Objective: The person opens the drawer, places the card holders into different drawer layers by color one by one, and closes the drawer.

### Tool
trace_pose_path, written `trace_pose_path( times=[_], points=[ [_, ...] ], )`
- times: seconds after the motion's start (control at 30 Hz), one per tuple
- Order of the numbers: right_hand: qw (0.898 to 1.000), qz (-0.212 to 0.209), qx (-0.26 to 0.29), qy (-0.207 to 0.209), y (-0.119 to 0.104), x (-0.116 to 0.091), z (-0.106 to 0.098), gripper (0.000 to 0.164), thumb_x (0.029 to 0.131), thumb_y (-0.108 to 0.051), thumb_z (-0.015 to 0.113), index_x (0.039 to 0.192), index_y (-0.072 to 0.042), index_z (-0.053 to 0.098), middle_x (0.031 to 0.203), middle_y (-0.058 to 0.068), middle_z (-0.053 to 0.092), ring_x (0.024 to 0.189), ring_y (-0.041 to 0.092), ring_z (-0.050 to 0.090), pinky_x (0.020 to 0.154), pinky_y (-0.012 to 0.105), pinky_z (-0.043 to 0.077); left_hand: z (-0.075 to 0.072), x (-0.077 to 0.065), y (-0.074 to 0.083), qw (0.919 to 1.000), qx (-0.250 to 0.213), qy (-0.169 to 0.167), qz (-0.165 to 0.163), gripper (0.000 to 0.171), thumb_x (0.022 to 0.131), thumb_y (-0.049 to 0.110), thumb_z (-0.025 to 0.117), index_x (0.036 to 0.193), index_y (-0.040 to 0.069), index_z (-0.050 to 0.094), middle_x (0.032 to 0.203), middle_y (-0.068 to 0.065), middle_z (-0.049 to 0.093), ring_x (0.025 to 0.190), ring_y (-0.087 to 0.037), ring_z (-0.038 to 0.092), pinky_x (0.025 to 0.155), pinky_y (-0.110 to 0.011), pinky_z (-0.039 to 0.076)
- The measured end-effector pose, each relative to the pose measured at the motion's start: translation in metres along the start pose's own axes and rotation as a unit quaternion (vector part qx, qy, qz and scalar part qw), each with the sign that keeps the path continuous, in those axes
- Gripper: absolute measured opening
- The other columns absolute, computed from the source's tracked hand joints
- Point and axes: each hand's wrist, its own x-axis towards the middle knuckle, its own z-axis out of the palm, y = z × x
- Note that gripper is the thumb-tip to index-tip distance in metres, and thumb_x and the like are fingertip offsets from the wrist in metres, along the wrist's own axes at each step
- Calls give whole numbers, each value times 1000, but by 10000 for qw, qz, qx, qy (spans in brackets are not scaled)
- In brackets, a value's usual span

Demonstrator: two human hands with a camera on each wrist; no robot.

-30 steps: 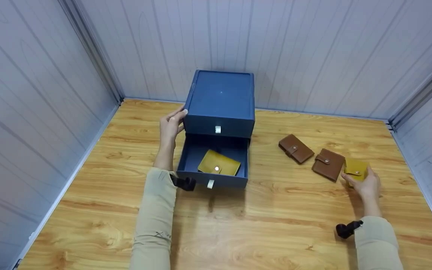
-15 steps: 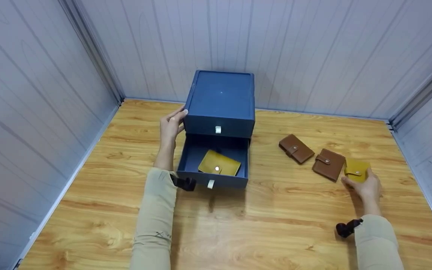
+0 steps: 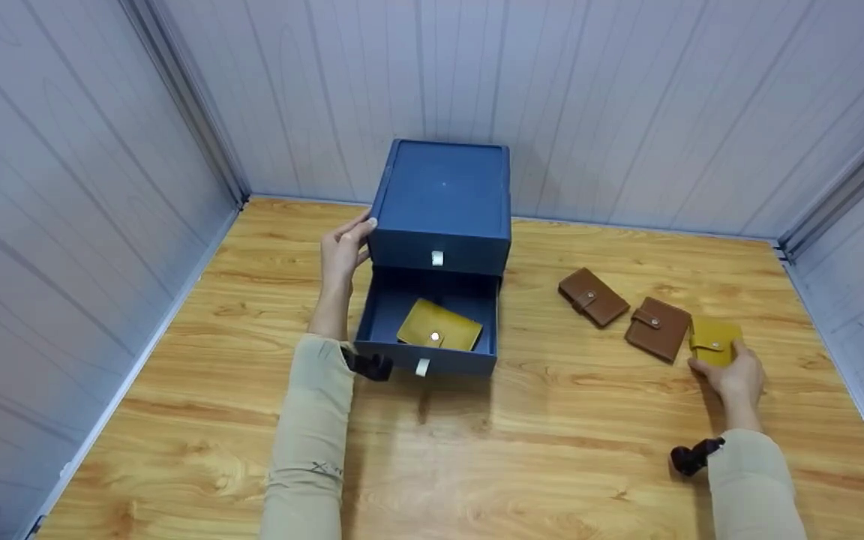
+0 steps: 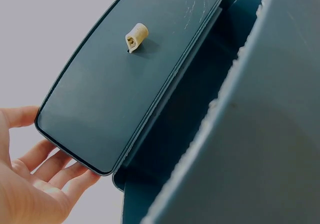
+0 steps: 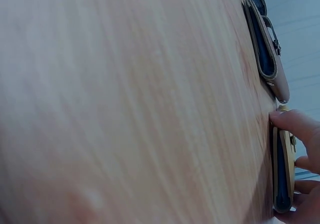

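Note:
A blue drawer cabinet (image 3: 443, 184) stands near the back wall, its upper drawer (image 3: 402, 253) closed. The lower drawer (image 3: 387, 358) is pulled out with a yellow wallet (image 3: 439, 324) lying inside. My left hand (image 3: 340, 251) rests on the cabinet's left side by the front corner; in the left wrist view its fingers (image 4: 60, 166) lie extended along the edge. At the right, my right hand (image 3: 736, 373) holds a smaller yellow wallet (image 3: 715, 334) between thumb and fingers by its near part. The right wrist view shows this wallet (image 5: 283, 169) low against the tabletop.
Two brown snap wallets lie between the cabinet and my right hand: one (image 3: 593, 298) farther back, the other (image 3: 658, 328) right beside the small yellow wallet. The wooden table (image 3: 552, 465) is bounded by panel walls (image 3: 589, 112) at the back and both sides.
My right hand has shifted slightly toward the right and the near side, with its thumb lower along the small yellow wallet. That wallet has moved a little right. The left hand and cabinet stay put.

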Motion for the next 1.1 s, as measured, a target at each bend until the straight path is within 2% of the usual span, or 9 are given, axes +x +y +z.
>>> trace_pose_path(
  times=[0.47, 0.83, 1.0, 1.1],
  points=[
    [9999, 73, 59, 119, 3, -2, -1, 87, 77, -31, 67, 139, 3, 17, 136, 32, 21, 120, 47, 24, 97, 51, 22, -3, 11, -11, 10000, -42, 21, 39, 45, 64, 47, 74, 105, 31, 67, 110, 1, 61, 98, -17, 58, 78, -41, 47],
    [9994, 15, 48, 341, 3, -5, -4, 86, 76, -32, 67, 139, 1, 19, 135, 30, 25, 120, 46, 27, 96, 50, 24, -8, 24, -26, 9999, -94, -61, 127, 46, 65, 48, 73, 107, 31, 65, 108, 0, 62, 97, -15, 58, 78, -41, 47],
    [9994, -15, 157, 310, -3, -9, -8, 86, 76, -32, 68, 139, 0, 18, 137, 28, 23, 120, 45, 27, 96, 51, 24, -8, 25, -26, 9999, -104, -54, 116, 46, 65, 47, 74, 107, 31, 66, 108, 0, 62, 97, -15, 59, 77, -40, 47],
    [9993, -86, 189, 299, -7, -12, -10, 85, 77, -32, 67, 139, 1, 18, 137, 28, 23, 121, 45, 26, 96, 51, 24, -6, 20, -22, 9999, -112, -36, 82, 45, 64, 47, 74, 106, 31, 66, 108, 0, 62, 97, -15, 59, 77, -39, 47]
  ],
)
